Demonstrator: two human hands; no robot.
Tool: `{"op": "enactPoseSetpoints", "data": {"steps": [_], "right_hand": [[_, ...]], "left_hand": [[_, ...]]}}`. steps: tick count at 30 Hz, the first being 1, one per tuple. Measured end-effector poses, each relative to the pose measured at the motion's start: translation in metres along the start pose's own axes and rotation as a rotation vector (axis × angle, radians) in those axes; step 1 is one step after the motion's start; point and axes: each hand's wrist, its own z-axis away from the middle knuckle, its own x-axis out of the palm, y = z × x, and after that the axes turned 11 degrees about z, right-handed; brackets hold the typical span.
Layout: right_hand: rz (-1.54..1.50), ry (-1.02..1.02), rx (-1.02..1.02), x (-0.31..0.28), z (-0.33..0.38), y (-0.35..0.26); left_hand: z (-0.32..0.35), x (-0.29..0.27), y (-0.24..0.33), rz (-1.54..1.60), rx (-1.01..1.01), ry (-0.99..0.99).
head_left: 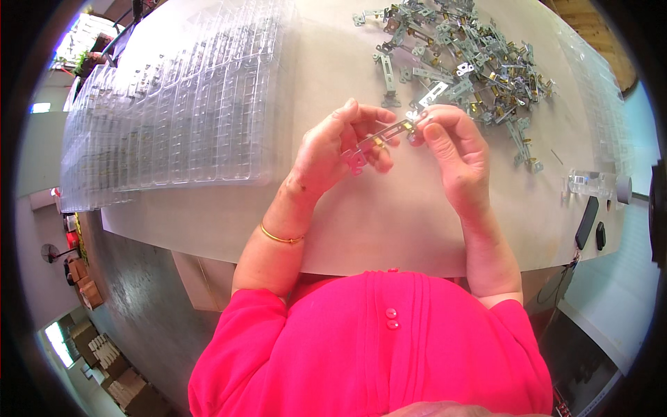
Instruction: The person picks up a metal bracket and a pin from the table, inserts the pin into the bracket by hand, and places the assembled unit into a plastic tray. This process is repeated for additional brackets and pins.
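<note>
Above the pale table, a thin silver metal bracket [390, 133] with a slot and a small brass-coloured piece is held up at a slant. My right hand [455, 149] pinches its upper end between thumb and fingers. Beneath and behind the bracket is my left hand [340, 142], its fingers loosely curled and apart, thumb raised. The bracket's lower end lies across the left palm; whether it rests on the skin is hard to tell. Just beyond the hands lies a heap of similar metal brackets [479, 69], with a single bracket [388, 80] at its left edge.
Stacked clear plastic trays [174, 118] with many compartments fill the table's left side. More clear trays [601, 90] stand at the far right. A clear bottle [590, 183], a black phone-like object [587, 222] and a small black object [601, 236] lie near the right edge.
</note>
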Motion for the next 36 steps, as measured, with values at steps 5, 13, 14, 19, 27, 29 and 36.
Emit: {"op": "enactPoseSetpoints", "data": {"steps": [5,13,14,19,27,29,36], "right_hand": [[-0.311,0.131,0.142,-0.003,-0.003,-0.001],[-0.278,0.096,0.251,0.006,0.000,0.000],[-0.278,0.096,0.250,0.008,0.001,0.001],[0.003,0.084,0.147,0.009,0.002,-0.004],[0.189,0.006,0.168,0.012,0.007,-0.011],[0.241,0.011,0.142,0.012,0.006,-0.009],[0.234,0.030,0.160,0.015,0.006,-0.010]], "left_hand": [[-0.004,-0.007,-0.009,-0.254,0.320,-0.147],[-0.005,-0.004,-0.017,-0.205,0.477,-0.112],[-0.005,-0.004,-0.018,-0.171,0.503,-0.053],[-0.001,-0.011,-0.009,-0.175,0.376,-0.002],[0.000,0.001,-0.018,-0.449,0.281,0.137],[0.000,0.004,-0.019,-0.520,0.296,0.167],[-0.001,0.004,-0.023,-0.700,0.358,0.208]]}}
